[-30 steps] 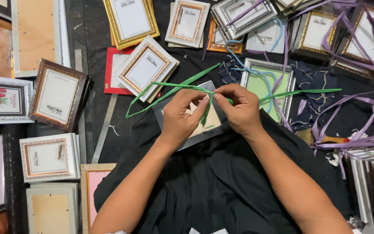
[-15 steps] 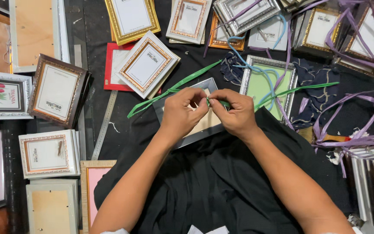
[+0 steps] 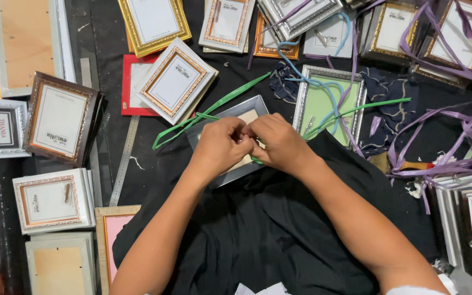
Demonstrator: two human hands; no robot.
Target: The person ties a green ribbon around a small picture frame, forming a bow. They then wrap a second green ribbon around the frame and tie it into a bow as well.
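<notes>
At twelve o'clock from my lap, my left hand [image 3: 222, 146] and right hand [image 3: 278, 143] pinch the green strap [image 3: 214, 109] tight together, binding the grey frame [image 3: 230, 117].

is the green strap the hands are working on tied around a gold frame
No, the green strap runs across a grey-silver frame under the left hand and right hand.

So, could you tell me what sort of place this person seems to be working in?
Probably a small picture-frame workshop or packing spot. Many small frames, such as a gold frame, lie about on a dark surface, loose purple straps are piled alongside, and the left hand and right hand work a green strap over a grey frame.
</notes>
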